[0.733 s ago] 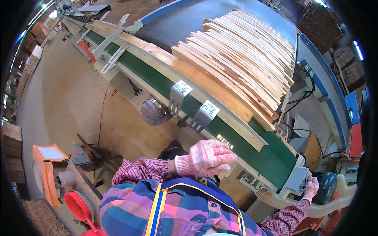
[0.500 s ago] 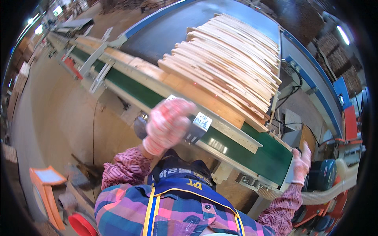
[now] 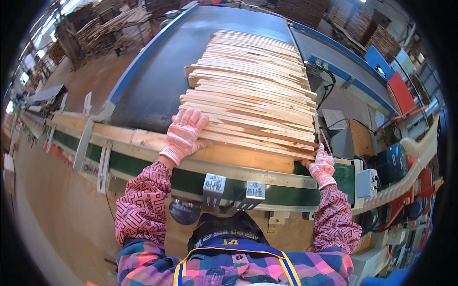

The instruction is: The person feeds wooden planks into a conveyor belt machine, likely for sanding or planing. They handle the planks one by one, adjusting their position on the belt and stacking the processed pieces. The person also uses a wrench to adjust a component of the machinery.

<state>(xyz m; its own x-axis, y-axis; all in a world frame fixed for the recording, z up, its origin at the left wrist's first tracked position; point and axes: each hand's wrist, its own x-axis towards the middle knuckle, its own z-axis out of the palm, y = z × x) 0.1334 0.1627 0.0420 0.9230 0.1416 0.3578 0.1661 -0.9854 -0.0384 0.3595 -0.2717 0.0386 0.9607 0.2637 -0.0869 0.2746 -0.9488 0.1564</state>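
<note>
Nearest, a green belt (image 3: pixel 143 164) runs crosswise past two small metal brackets (image 3: pixel 214 183), a long plank (image 3: pixel 238 157) lying along it. Two gloved hands rest there: the left hand (image 3: pixel 183 133) lies flat, its grip open, fingers spread on the near edge of the stacked wooden slats (image 3: pixel 253 90); the right hand (image 3: pixel 321 164) closes its grip on the near right end of those slats. Too many slats to count. They lie fanned on one wide dark conveyor (image 3: pixel 157 81) with blue rails. Beyond, a workshop with timber piles (image 3: pixel 102 28) and a bare floor (image 3: pixel 47 200)
</note>
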